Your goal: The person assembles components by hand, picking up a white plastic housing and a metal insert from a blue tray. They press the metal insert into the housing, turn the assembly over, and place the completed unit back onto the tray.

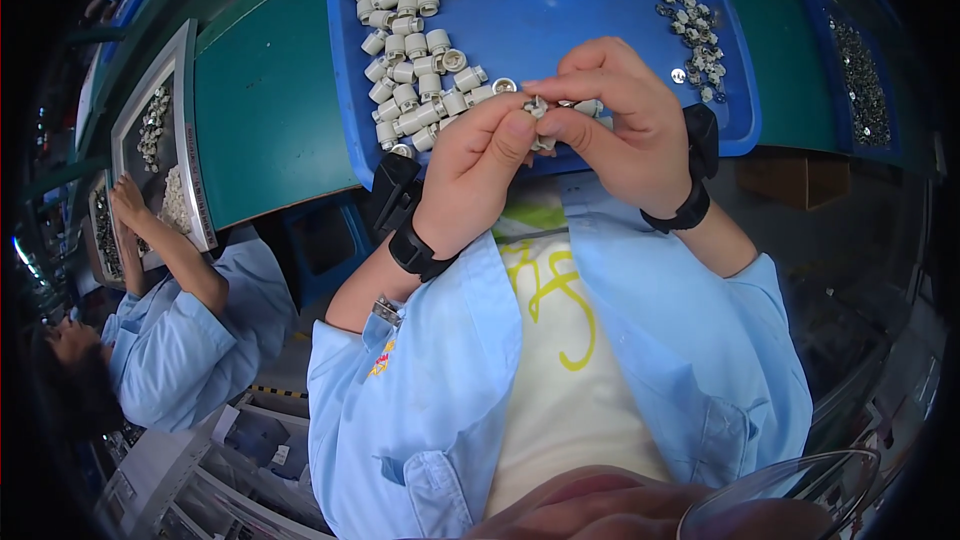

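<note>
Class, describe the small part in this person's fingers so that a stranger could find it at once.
Find the big blue tray. Over its near side, the left hand and right hand meet. Pinched at their fingertips is the small white-and-metal part, set apart from the loose white caps lying in the tray.

Green table [265, 105]: large blue tray [560, 5] centre, pale-framed tray [188, 120] left, narrow blue tray [824, 50] right.

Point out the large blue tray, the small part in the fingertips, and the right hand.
Large blue tray [560, 10]: head view, on its bare floor.
Small white-and-metal part [537, 108]: head view, on its exposed metal.
Right hand [640, 120]: head view, on its middle.
</note>
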A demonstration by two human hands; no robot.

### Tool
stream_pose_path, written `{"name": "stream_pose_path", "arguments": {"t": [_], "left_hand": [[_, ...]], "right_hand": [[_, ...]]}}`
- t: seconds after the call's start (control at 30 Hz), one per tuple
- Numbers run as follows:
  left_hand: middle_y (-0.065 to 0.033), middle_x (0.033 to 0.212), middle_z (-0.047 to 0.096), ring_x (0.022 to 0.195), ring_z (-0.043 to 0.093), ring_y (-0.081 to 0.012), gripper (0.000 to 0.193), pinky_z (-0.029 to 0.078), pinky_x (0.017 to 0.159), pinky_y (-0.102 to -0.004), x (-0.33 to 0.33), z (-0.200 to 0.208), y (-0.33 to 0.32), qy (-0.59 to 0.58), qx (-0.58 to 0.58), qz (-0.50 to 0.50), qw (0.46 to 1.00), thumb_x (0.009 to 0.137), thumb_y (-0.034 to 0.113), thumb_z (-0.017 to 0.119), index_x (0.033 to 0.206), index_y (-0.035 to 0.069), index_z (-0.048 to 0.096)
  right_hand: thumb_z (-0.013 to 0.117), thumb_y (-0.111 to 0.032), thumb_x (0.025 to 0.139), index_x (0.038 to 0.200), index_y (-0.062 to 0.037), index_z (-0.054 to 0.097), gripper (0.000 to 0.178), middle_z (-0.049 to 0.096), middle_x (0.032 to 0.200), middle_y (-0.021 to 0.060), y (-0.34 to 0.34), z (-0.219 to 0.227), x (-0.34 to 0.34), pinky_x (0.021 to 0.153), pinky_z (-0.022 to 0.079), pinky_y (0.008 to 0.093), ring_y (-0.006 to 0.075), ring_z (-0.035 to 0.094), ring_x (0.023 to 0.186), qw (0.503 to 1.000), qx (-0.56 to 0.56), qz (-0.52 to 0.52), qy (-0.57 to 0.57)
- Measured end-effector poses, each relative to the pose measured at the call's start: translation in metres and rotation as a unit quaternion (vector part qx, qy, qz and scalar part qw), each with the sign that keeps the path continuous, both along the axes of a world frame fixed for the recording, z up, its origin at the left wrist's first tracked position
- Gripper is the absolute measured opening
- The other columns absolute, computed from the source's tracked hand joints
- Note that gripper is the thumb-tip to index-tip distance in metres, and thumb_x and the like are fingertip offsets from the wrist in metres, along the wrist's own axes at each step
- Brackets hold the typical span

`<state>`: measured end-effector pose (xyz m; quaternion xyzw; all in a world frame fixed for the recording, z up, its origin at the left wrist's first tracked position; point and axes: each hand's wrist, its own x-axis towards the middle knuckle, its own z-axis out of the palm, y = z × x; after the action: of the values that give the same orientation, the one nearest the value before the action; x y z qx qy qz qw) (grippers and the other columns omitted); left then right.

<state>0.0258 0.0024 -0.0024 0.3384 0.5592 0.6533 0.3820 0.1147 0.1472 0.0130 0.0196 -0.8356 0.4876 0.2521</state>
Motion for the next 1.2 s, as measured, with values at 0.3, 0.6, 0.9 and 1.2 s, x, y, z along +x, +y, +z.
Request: {"name": "stream_pose_path", "arguments": {"t": [0.3,0.6,0.9,1.2], "left_hand": [[0.0004,0.071,0.049,0.06,0.046,-0.0042,0.029,0.036,0.053,-0.0161,-0.004,0.001,0.003,-0.172,0.038,0.028,0.984,0.092,0.033,0.036,0.095,0.006,0.046],[0.001,0.074,0.048,0.059,0.044,-0.0036,0.024,0.036,0.053,-0.016,-0.001,0.006,0.004,-0.172,0.037,0.037,0.984,0.092,0.031,0.036,0.092,0.008,0.043],[0.0007,0.081,0.05,0.067,0.047,-0.0033,0.013,0.04,0.059,-0.0169,0.004,0.003,0.005,-0.082,0.078,0.082,0.99,0.089,0.02,0.046,0.091,0.008,0.042],[0.0005,0.082,0.05,0.068,0.048,-0.0035,0.013,0.041,0.058,-0.0173,-0.001,0.002,0.001,-0.104,0.069,0.043,0.991,0.088,0.019,0.048,0.088,0.007,0.043]], "right_hand": [[0.066,-0.007,0.069,0.091,-0.0019,0.062,0.022,0.051,0.08,0.0059,0.012,0.009,0.002,0.065,0.039,0.0246,0.0167,0.049,0.073,0.999,-0.004,-0.007,0.052],[0.07,-0.009,0.062,0.088,-0.0042,0.063,0.027,0.051,0.074,0.0048,0.004,0.015,0.0,0.062,0.038,0.0276,0.02,0.048,0.07,0.986,0.141,0.005,0.084],[0.072,-0.007,0.06,0.085,-0.0046,0.064,0.026,0.052,0.072,0.0039,-0.001,0.011,0.003,0.058,0.039,0.0271,0.0193,0.049,0.068,0.986,0.135,-0.022,0.094],[0.072,-0.005,0.059,0.085,-0.0029,0.064,0.027,0.053,0.072,0.0046,-0.001,0.003,0.003,0.058,0.041,0.0265,0.0194,0.051,0.068,0.99,0.092,0.004,0.102]]}}
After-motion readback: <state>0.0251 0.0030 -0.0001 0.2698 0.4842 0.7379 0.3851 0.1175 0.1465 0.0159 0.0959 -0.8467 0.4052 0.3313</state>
